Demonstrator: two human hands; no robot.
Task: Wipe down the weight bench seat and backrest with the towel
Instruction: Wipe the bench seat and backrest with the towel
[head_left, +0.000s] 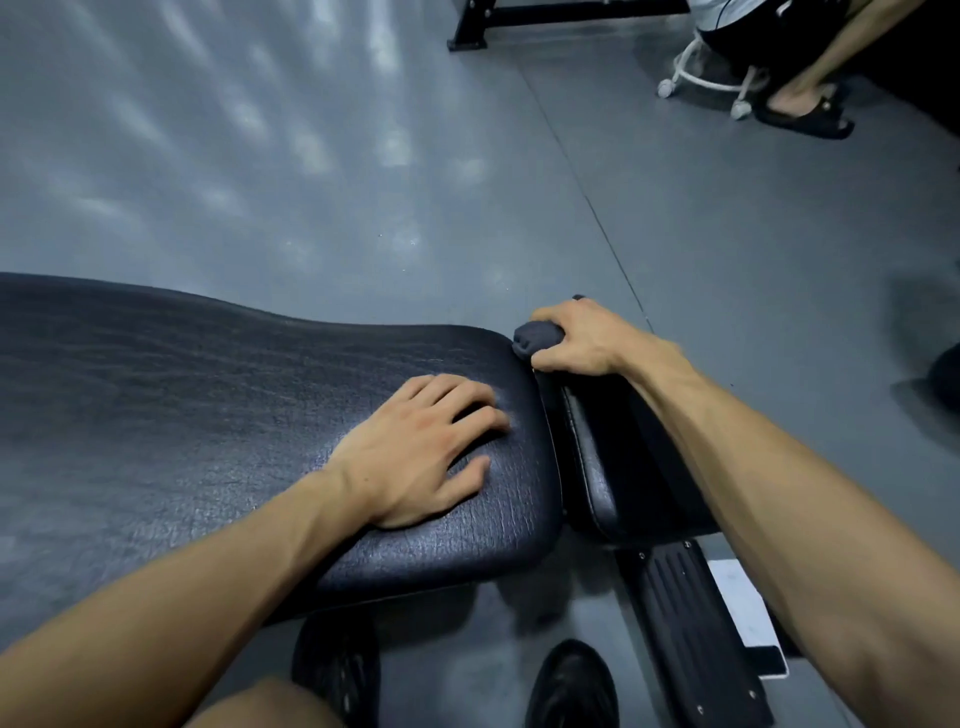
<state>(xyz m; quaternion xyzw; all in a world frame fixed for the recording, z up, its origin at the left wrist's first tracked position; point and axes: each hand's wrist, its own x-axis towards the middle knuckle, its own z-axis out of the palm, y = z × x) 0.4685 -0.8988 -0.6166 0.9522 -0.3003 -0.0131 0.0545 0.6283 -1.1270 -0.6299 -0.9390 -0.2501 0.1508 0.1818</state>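
At the far corner of the bench's backrest (234, 415), my right hand (576, 340) grips the bunched dark towel (535, 338), seemingly touching the seat (602, 457). My left hand (415, 452) rests flat near the backrest's end edge, fingers slightly spread.

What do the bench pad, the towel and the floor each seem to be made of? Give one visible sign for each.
Bench pad: probably vinyl or leather, black, grained with a slight sheen.
Towel: soft dark grey cloth, bunched in the right hand.
Floor: smooth grey, perhaps rubber or vinyl; reflects light.
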